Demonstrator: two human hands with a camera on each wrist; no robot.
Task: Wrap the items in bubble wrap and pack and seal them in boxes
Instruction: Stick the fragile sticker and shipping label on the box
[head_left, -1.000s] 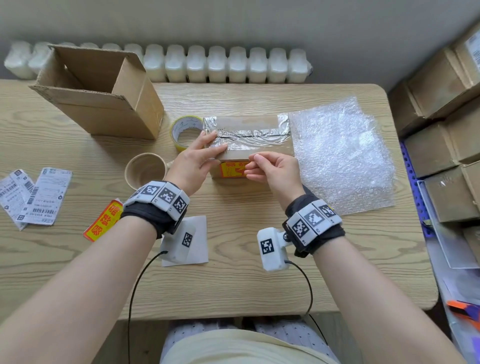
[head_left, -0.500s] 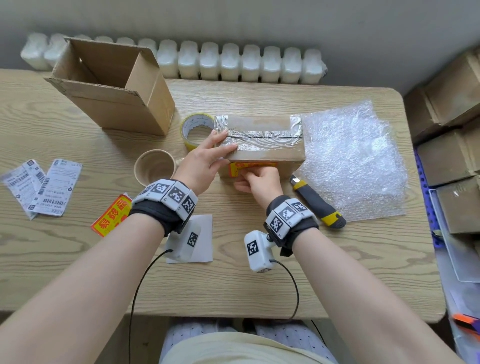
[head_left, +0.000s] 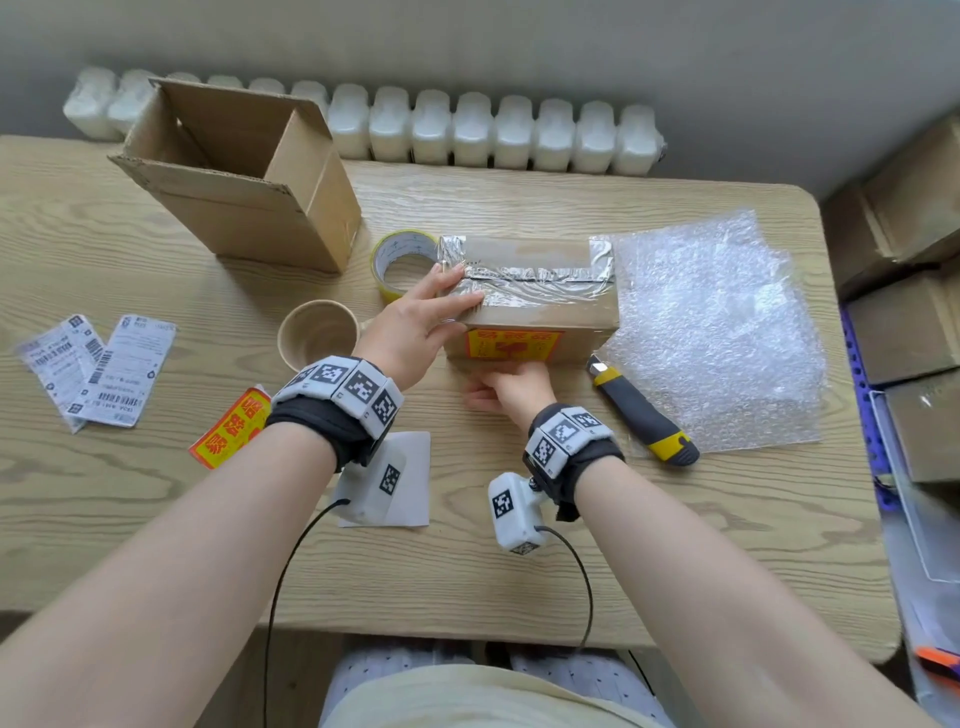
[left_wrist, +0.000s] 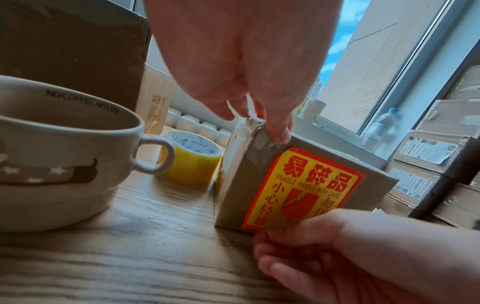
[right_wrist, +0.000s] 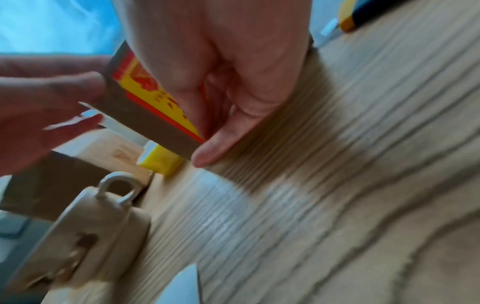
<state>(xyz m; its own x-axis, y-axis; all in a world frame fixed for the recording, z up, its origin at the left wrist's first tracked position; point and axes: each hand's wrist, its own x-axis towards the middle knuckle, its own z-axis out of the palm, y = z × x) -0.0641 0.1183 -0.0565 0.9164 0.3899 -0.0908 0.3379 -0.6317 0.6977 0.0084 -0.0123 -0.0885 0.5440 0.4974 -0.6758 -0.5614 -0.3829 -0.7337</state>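
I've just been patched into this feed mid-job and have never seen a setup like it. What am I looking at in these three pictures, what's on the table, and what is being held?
No machine here: a person works with bare hands, wearing marker-covered bands with a small camera on each wrist. The wide picture comes from a head camera looking down; the other two look along each hand from the wrist.

On the wooden table stands a small taped box with a red-and-yellow fragile sticker on its near side. The left hand lies on the box's left end with fingers straight. The right hand presses on the sticker's lower edge; the right wrist view is blurred.

Around it: an open carton, a tape roll, a mug, a utility knife, bubble wrap, shipping labels and a spare sticker.
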